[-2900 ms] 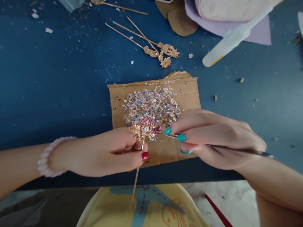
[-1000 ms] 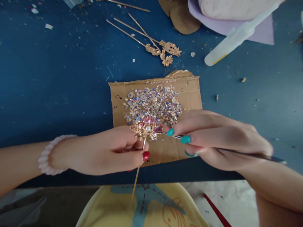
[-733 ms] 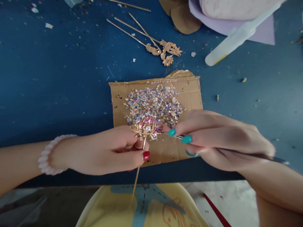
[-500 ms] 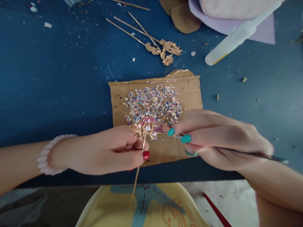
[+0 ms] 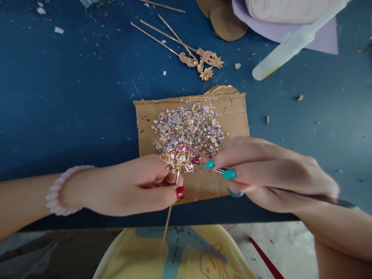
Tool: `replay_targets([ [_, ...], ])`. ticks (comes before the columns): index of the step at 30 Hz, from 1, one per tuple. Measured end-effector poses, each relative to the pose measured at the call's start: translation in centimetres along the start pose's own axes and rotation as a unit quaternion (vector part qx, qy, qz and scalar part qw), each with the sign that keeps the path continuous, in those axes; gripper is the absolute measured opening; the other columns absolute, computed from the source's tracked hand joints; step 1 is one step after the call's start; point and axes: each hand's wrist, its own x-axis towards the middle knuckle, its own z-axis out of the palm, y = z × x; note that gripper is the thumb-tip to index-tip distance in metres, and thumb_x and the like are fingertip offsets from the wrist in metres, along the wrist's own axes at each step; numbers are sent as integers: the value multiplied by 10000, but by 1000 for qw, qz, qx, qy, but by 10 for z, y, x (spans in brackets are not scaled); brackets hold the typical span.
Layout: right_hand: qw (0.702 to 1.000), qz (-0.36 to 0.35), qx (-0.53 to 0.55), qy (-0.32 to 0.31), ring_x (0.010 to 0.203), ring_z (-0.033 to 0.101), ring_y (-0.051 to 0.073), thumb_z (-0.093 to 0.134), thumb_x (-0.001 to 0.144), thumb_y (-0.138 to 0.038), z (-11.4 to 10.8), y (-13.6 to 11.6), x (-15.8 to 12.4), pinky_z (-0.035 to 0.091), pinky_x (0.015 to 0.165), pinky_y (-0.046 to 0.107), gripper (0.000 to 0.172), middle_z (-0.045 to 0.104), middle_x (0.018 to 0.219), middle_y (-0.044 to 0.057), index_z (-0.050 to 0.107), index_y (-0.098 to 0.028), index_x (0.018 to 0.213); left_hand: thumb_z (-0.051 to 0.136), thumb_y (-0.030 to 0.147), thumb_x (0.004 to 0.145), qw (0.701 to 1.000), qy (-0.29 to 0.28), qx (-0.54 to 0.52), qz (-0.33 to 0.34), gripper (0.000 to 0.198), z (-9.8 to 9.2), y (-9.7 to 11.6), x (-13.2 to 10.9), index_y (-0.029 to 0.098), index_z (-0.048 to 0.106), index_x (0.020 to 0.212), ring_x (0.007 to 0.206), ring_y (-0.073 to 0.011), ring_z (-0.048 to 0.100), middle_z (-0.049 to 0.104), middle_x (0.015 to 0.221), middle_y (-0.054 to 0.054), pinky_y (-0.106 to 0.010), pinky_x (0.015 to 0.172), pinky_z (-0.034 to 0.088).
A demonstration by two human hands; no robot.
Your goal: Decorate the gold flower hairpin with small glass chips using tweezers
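My left hand (image 5: 136,185) is closed on the stem of a gold hairpin (image 5: 178,159), just below its flower head. A white pearl sits at the flower's centre, and pink and purple chips line its upper and right petals. My right hand (image 5: 270,174) pinches slim metal tweezers (image 5: 217,169), whose dark rear end lies across the hand. The tweezer tips meet the flower's right edge; whether a chip is between them I cannot tell. Directly behind the flower, many small coloured chips (image 5: 188,126) are spread over a piece of cardboard (image 5: 235,112).
Several gold hairpins (image 5: 207,58) lie farther back on the blue table (image 5: 72,97). A translucent white plastic tool or bottle (image 5: 285,56) rests at the back right, by a purple sheet (image 5: 327,40). Below the table edge are a yellow patterned surface (image 5: 130,255) and a red strip (image 5: 264,257).
My right hand has shifted slightly right and down with the tweezers, their tips still at the flower's right edge. My left hand and the hairpin have barely moved.
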Motion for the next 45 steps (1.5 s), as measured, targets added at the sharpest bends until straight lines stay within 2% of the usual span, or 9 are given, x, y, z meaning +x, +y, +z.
replay_targets([
  [3,1000,-6,-3,0,874,740,118,638,978,-158,-1,-1,1,645,838,229,113,761,972,76,662,-150,868,394,302,949,1000,2,4,0,287,0,0,2,211,380,678,537,-104,286,332,615,56,-250,484,280],
  [9,999,36,-2,1,906,724,99,651,971,-156,1,-8,-2,631,877,225,102,758,1001,58,655,-157,870,389,319,944,1000,-8,2,-7,291,0,-2,1,212,385,674,525,-102,281,330,607,59,-256,466,268],
  [20,1000,-3,15,10,891,744,139,645,967,-134,1,-5,2,656,839,280,100,768,960,86,647,-164,872,395,293,945,1000,1,2,3,290,0,0,2,211,375,668,525,-99,278,323,605,61,-246,469,272],
  [35,1000,21,11,16,879,734,120,666,966,-164,2,-5,-1,640,859,250,85,769,984,73,661,-151,882,399,316,924,1000,2,0,-7,279,1,1,3,211,391,666,519,-98,283,334,600,58,-247,461,275],
  [40,1000,12,11,22,868,745,127,658,973,-172,3,-2,-2,648,843,261,78,774,988,57,660,-176,896,397,307,925,1000,-1,4,-5,278,2,1,2,211,388,664,519,-99,282,332,598,58,-246,465,278],
  [45,1000,-13,18,7,882,739,122,660,971,-170,-1,-1,-1,653,821,259,106,769,992,88,661,-148,867,390,311,935,1000,1,14,-4,290,1,-1,0,209,389,663,532,-105,296,345,611,50,-246,477,286],
])
